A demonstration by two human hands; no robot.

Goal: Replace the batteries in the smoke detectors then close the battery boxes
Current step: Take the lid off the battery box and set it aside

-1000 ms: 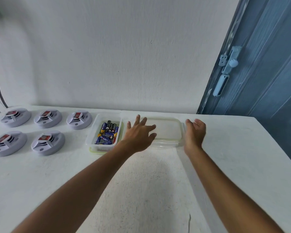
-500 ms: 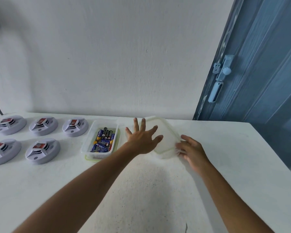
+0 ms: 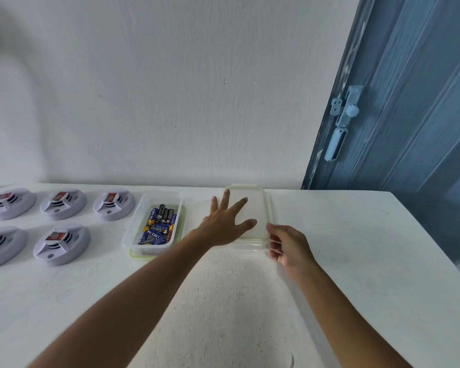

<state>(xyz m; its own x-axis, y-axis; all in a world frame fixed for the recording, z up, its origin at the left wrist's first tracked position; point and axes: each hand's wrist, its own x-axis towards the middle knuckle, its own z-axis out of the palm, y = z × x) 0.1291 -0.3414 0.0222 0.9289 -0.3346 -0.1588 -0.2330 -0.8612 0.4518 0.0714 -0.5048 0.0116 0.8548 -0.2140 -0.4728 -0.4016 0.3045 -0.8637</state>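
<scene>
Now we look down from the head view onto a white bench [image 3: 223,301] set against a white wall, with a blue door [image 3: 409,128] at the far right. Our left hand [image 3: 225,225] lies flat over a clear plastic lid [image 3: 258,208], fingers [image 3: 239,205] straight and spread wide, gripping nothing, just resting on the lid's top. The lid sits at the middle of the bench, its long side running from near to far, its far end close to the wall. Our right hand [image 3: 287,247] is at the lid's near right corner, its fingertips [image 3: 272,229] curled against the edge; they seem to pinch the rim, though motion blur keeps us from being sure how firmly.

Just left of the lid stands the open battery box [image 3: 133,229], a clear tub with a greenish rim showing at its near end. Inside it we see a loose heap of batteries [image 3: 158,224], blue, black and yellow, lying at different angles.

Further left come the smoke detectors, five round white units lying on the bench in two rows. In the far row, from the box outward: one [image 3: 114,205], another [image 3: 63,204], and a third [image 3: 10,203] near the left edge. In the near row, one [image 3: 61,244] and one [image 3: 0,247] partly cut off by the frame. Each shows a red patch on top.
</scene>
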